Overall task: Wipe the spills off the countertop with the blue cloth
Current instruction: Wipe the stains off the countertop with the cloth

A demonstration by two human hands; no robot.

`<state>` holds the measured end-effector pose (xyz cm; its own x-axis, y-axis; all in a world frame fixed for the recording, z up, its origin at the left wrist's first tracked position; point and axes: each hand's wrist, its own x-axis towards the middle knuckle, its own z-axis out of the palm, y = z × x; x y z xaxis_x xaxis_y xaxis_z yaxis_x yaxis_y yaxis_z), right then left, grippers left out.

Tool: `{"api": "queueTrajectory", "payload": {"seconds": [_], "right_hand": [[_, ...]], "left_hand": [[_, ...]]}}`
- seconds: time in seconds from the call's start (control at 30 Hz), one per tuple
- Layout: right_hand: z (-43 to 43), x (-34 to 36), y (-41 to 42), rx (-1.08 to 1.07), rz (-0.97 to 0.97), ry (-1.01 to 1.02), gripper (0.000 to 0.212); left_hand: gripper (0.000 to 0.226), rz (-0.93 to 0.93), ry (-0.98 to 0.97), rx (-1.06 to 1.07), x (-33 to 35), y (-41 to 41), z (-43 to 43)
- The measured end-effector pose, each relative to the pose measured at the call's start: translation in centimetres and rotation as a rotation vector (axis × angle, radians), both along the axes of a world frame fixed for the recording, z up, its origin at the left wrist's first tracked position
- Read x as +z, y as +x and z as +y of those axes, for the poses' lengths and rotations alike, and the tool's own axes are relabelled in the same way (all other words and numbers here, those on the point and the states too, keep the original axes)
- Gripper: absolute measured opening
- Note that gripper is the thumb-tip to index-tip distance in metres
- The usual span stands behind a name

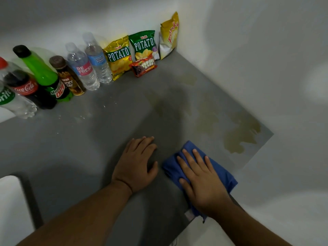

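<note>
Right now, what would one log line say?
right hand: flat on blue cloth | left hand: flat on countertop | yellowish spill: not yet wiped

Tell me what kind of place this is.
Probably a home kitchen or pantry corner: a grey countertop meets white walls, drink bottles and snack bags stand along the back, and a yellowish spill lies near the blue cloth under the right hand.

You had bare countertop free ahead, out to the yellowish spill; bottles and snack bags lined its far edge, and the side wall shut your right
</note>
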<state>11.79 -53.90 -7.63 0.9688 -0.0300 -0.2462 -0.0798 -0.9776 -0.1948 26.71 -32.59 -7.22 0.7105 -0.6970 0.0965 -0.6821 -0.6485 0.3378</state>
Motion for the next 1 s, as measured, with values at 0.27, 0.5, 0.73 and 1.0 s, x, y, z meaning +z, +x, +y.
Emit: {"api": "queueTrajectory", "payload": {"seconds": [0.27, 0.5, 0.73, 1.0], "right_hand": [[-3.3, 0.1, 3.0, -0.218, -0.003, -0.046, 0.069], [-0.1, -0.3, 3.6, -0.081, -0.009, -0.048, 0.064], [-3.8, -0.1, 3.0, -0.129, -0.022, -0.035, 0.067], [0.4, -0.2, 8.3, -0.143, -0.008, -0.046, 0.067]], "left_hand": [[0.053, -0.001, 0.012, 0.001, -0.1, 0.0, 0.1], [0.057, -0.034, 0.010, -0.004, -0.7, 0.1, 0.0], [0.056, -0.002, -0.007, -0.007, -0.9, 0.1, 0.1], [0.056, 0.017, -0.001, 0.010, -1.0, 0.1, 0.1]]}}
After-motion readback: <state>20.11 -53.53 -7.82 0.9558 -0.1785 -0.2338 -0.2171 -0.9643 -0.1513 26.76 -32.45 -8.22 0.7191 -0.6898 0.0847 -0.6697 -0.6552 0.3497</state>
